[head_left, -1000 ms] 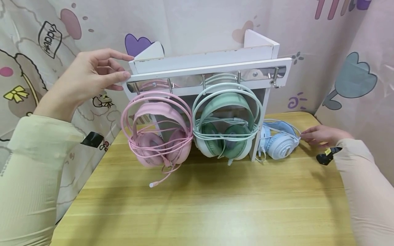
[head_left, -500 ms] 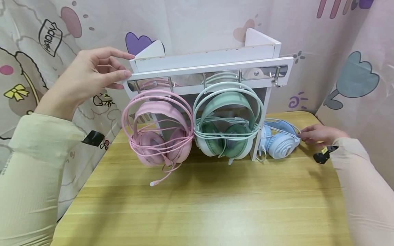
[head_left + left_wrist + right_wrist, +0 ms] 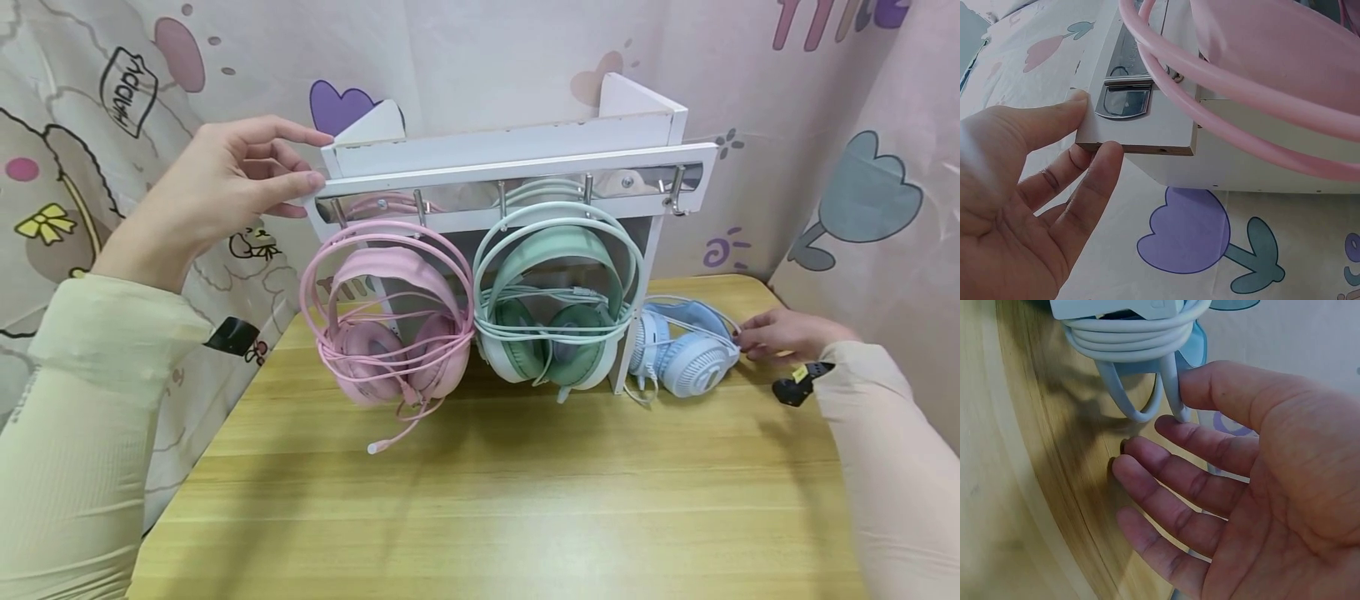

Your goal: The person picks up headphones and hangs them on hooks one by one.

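My left hand (image 3: 217, 179) holds the left end of a white shelf rack (image 3: 502, 148), its thumb and fingertips at the corner of the hook board (image 3: 1166, 134) in the left wrist view. Pink headphones (image 3: 397, 262) and green headphones (image 3: 557, 246) hang side by side from the metal hooks, cables wound round them. To the rack's right, light blue headphones (image 3: 693, 364) lie on the table. My right hand (image 3: 787, 333) pinches their thin outer band (image 3: 1174, 394) between thumb and index finger; its other fingers are spread. The rack's side panel hides part of the blue pair.
The wooden table (image 3: 495, 500) stretches in front of the rack. A free hook (image 3: 677, 192) shows at the board's right end. Printed curtains (image 3: 487, 67) enclose the back and both sides. The pink pair's microphone tip (image 3: 377, 447) hangs low in front.
The blue headphones have shifted slightly rightward and toward me with my right hand pinching them. My left hand stays at the rack's corner, and the hanging pairs look the same.
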The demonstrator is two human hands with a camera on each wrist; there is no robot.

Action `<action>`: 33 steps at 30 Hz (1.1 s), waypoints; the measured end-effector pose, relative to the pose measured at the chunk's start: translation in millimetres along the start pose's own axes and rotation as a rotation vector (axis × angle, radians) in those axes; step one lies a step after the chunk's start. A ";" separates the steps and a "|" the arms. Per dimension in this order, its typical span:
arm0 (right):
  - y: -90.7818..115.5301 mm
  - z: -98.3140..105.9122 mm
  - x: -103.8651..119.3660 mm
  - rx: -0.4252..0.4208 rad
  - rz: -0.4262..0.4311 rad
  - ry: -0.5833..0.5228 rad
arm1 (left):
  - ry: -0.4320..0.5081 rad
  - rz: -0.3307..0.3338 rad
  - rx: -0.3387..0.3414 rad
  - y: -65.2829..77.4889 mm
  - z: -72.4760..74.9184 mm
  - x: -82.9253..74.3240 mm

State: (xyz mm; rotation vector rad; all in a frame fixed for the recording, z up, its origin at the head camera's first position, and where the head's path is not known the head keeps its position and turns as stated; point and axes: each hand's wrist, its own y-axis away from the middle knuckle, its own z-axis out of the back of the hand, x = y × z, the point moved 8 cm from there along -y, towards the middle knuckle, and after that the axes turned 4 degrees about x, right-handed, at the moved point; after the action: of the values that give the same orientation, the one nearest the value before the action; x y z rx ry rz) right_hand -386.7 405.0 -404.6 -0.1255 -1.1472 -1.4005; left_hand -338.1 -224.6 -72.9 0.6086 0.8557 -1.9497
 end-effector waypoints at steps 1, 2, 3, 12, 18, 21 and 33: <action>1.4 -0.2 -0.5 0.001 -0.002 -0.001 | 0.001 -0.003 0.001 -0.1 -0.2 -0.3; 2.6 -0.4 -1.3 0.001 -0.009 -0.001 | 0.004 -0.006 0.001 -0.2 -0.3 -0.5; 3.7 -0.5 -1.9 0.000 -0.013 0.004 | 0.007 -0.007 0.002 -0.2 -0.4 -0.5; 10.1 -4.9 -5.6 0.087 -0.017 0.009 | 0.007 0.002 0.000 0.4 -0.2 -0.5; 10.5 -2.8 -11.9 0.074 -0.029 -0.032 | 0.006 -0.011 0.006 0.4 -0.8 -2.1; 7.3 0.8 -17.1 0.034 -0.029 -0.061 | 0.006 -0.012 0.009 -0.2 -1.1 -2.2; 0.9 10.1 -30.7 -0.090 0.044 -0.200 | -0.018 -0.003 -0.002 0.0 -0.5 -1.4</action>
State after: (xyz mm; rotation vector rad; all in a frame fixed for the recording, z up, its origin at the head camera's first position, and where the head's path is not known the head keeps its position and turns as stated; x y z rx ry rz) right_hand -384.3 433.3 -419.9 -0.3596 -1.2381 -1.4246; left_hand -337.3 -223.5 -72.2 0.5885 0.8479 -1.9539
